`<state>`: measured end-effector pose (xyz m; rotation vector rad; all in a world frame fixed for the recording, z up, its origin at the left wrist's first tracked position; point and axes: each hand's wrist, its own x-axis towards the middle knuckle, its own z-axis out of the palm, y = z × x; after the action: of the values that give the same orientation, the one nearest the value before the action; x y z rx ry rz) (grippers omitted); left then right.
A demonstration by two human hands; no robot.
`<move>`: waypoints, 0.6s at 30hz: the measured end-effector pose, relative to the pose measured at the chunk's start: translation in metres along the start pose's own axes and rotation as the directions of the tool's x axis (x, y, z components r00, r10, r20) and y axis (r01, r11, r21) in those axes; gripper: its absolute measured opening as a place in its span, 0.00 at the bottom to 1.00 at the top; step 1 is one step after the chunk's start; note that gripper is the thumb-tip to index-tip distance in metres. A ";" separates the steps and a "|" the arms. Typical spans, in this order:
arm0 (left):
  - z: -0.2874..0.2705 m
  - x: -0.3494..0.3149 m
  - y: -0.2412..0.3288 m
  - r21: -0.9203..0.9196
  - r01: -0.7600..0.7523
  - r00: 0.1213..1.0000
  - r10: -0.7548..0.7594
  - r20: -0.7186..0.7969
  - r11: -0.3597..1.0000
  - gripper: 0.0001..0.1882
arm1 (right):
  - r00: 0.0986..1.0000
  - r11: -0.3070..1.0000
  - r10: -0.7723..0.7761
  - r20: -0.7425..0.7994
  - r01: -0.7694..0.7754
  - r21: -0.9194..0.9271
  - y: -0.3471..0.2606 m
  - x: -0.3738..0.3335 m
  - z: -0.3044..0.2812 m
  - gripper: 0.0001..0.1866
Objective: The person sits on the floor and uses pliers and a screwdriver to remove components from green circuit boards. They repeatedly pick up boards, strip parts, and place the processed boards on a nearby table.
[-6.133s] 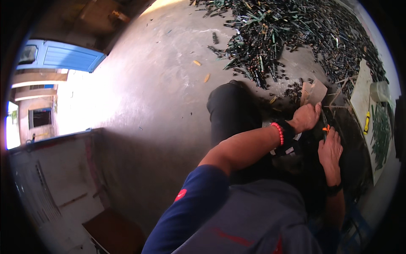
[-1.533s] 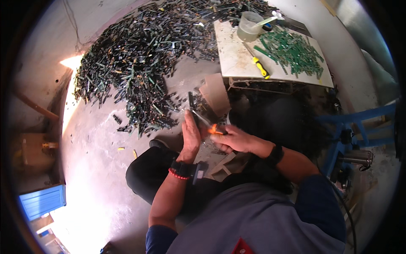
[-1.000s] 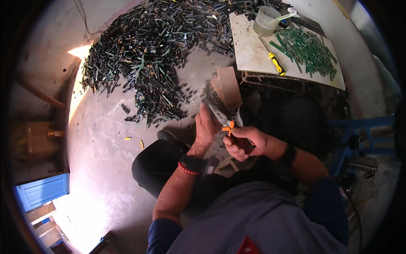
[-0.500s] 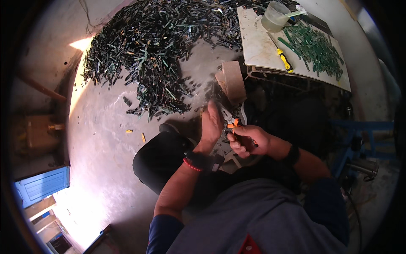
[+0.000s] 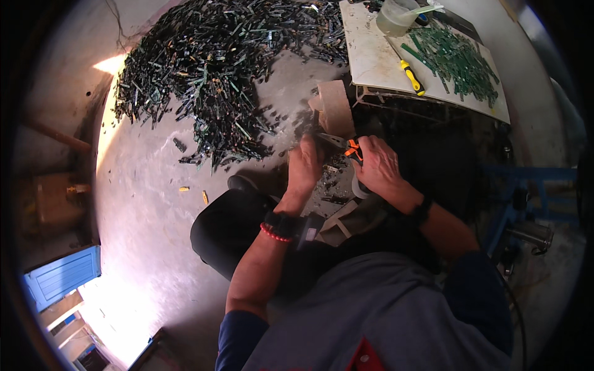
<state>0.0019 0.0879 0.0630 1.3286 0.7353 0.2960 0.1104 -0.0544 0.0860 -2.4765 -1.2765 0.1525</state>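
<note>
My right hand is closed around pliers with orange and black handles. Their metal jaws reach left to the fingertips of my left hand. That hand is pinched closed on a dark narrow strip, whose end sticks up past the fingers; its lower part is hidden. Just beyond the pliers stands a brown cardboard-like block. Small dark scraps lie on the floor below my hands, between my legs.
A large pile of dark strips covers the floor ahead. On a low white board at right are green strips, a yellow-black screwdriver and a cloudy plastic cup. Two small yellow pieces lie at left. A blue metal frame stands right.
My right hand has turned over and moved up with the pliers, bringing the jaws to the left hand. My left hand has gone from extended fingers to a pinch on a dark strip.
</note>
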 end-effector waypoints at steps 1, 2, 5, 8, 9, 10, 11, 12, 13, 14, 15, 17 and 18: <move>0.001 0.000 -0.001 0.026 -0.030 1.000 0.030 0.006 0.999 0.32 | 0.999 0.999 0.035 0.039 -0.036 0.021 -0.001 -0.002 0.001 0.17; 0.000 0.000 0.000 -0.016 0.025 1.000 -0.024 0.014 1.000 0.31 | 0.994 0.997 0.068 0.080 -0.072 0.040 -0.001 -0.004 0.002 0.17; 0.003 0.000 -0.010 0.057 -0.067 0.997 0.069 -0.031 0.996 0.28 | 0.968 0.981 0.111 0.226 -0.143 0.128 -0.005 -0.004 0.003 0.17; -0.002 0.000 -0.019 0.354 -0.226 0.965 0.259 -0.048 0.907 0.31 | 0.841 0.857 0.005 0.541 -0.282 0.431 -0.007 0.001 -0.001 0.15; -0.003 0.000 -0.022 0.267 -0.203 0.973 0.225 -0.054 0.942 0.31 | 0.680 0.577 -0.068 0.730 -0.571 0.585 -0.007 -0.001 -0.003 0.15; -0.002 0.000 -0.019 0.178 -0.178 0.980 0.190 -0.055 0.968 0.31 | 0.508 0.216 -0.228 0.831 -0.806 0.552 -0.007 -0.004 -0.006 0.15; 0.001 -0.002 -0.016 -0.018 -0.070 0.997 0.069 -0.033 0.997 0.31 | 0.365 -0.139 -0.440 0.821 -0.930 0.339 -0.007 -0.007 -0.008 0.14; 0.003 -0.004 -0.012 -0.210 0.047 0.999 -0.046 0.012 0.977 0.31 | 0.336 -0.217 -0.608 0.719 -0.942 0.257 -0.008 -0.009 -0.009 0.16; 0.003 -0.007 -0.004 -0.273 0.098 0.993 -0.076 0.090 0.957 0.31 | 0.341 -0.243 -0.662 0.667 -0.940 0.240 -0.008 -0.011 -0.011 0.16; 0.000 -0.011 0.004 -0.333 0.153 0.980 -0.100 0.171 0.930 0.31 | 0.346 -0.267 -0.709 0.615 -0.938 0.220 -0.007 -0.013 -0.014 0.17; -0.001 -0.013 0.010 -0.386 0.213 0.960 -0.118 0.254 0.898 0.31 | 0.353 -0.291 -0.750 0.559 -0.935 0.201 -0.007 -0.013 -0.017 0.17; -0.005 -0.013 0.012 -0.331 0.173 0.976 -0.116 0.184 0.928 0.32 | 0.447 0.028 -0.508 0.736 -0.846 0.533 -0.010 -0.005 -0.016 0.16; -0.007 -0.011 0.011 -0.268 0.146 0.986 -0.117 0.121 0.952 0.32 | 0.620 0.408 -0.268 0.737 -0.621 0.670 -0.009 0.001 -0.017 0.15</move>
<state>-0.0082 0.0894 0.0764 1.0176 0.6654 0.2122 0.1083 -0.0526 0.1048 -1.4567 -0.6748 1.6864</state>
